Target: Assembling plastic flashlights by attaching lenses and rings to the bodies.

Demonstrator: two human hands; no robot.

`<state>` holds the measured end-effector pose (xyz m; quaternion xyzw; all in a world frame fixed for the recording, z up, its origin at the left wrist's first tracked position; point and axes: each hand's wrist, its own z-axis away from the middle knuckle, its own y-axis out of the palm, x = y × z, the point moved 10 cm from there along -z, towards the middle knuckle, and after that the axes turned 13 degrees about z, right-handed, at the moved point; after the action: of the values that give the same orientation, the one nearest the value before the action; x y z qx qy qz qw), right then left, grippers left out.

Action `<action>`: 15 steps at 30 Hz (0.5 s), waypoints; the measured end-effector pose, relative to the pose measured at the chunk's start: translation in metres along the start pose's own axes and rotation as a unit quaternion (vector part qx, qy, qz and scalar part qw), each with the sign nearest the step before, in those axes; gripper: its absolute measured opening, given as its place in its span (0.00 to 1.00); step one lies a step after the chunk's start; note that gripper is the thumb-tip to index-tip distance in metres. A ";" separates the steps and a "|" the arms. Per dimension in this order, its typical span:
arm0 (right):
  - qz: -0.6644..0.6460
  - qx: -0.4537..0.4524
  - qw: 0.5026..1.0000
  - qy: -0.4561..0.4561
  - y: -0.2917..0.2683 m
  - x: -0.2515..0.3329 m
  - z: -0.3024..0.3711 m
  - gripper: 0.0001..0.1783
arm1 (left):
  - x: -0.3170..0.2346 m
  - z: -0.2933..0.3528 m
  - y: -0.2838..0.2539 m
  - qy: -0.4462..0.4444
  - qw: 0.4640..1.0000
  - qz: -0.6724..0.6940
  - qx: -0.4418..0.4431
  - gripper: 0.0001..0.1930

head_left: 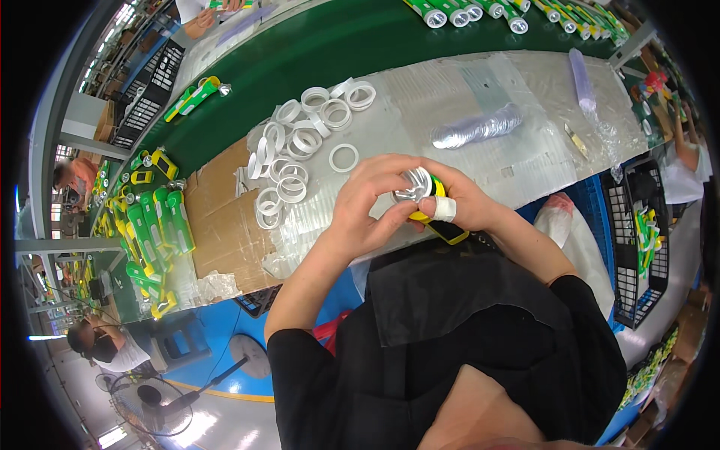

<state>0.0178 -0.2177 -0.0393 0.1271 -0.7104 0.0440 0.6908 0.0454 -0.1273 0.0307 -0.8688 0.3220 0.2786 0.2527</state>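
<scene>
Workshop floor (217,322) is blue with a yellow line (259,398), glossy grey beyond, fan (151,396) and plastic stool (180,343) lower left, grey metal frame (79,246) at left, cardboard-patched tabletop (229,251) along a green surface (285,66).

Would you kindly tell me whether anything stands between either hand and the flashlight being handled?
Nothing visible does: the left hand and right hand both meet the flashlight directly. The nearest loose white ring lies to its left, outside that contact.
</scene>
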 end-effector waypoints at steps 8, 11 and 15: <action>0.071 0.037 0.997 0.006 0.002 -0.004 0.001 0.37 | -0.005 0.011 0.012 0.019 0.997 -0.070 -0.027 0.22; 0.082 0.037 0.996 0.005 0.000 -0.003 0.001 0.36 | -0.004 0.013 0.013 0.013 0.996 -0.072 -0.042 0.22; 0.061 0.015 0.996 -0.063 0.001 0.003 -0.001 0.26 | -0.003 0.014 0.018 0.003 0.996 -0.063 -0.058 0.21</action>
<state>0.0186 -0.2172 -0.0362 0.0965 -0.7579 0.0883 0.6391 0.0261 -0.1296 0.0181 -0.9015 0.2502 0.2779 0.2176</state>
